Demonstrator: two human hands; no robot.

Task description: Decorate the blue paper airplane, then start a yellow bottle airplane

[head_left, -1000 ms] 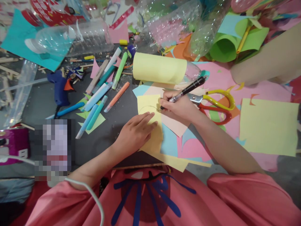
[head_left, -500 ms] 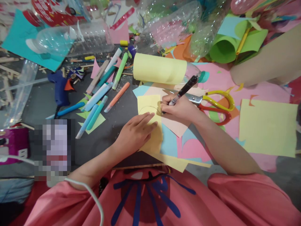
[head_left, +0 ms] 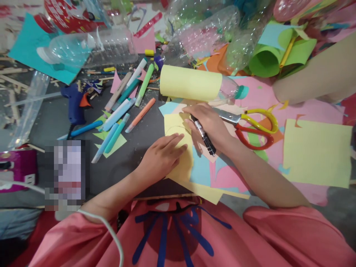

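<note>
A strip of yellow paper [head_left: 178, 120] with a thin curved line drawn near its top lies in front of me. Flat on it rests my left hand [head_left: 163, 155], fingers stretched out. My right hand [head_left: 208, 124] is closed around a black pen [head_left: 205, 138], whose barrel points down toward me beneath the palm. The fingertips of that hand hover by the strip's upper right edge. Just right of it lie scissors [head_left: 257, 124] with one yellow and one red handle. Beyond both hands is a plastic bottle wrapped in pale yellow paper [head_left: 190, 82].
Several markers [head_left: 119, 109] and a blue glue gun [head_left: 73, 104] lie to the left. Clear plastic bottles [head_left: 91, 46] crowd the back. Pink sheets [head_left: 311, 111] and a yellow sheet [head_left: 317, 152] spread right. Another person's arm [head_left: 319, 70] reaches in there.
My right hand has moved slightly up and turned over; the pen has swung from pointing up and away to pointing down toward me. My left hand has stayed on the paper.
</note>
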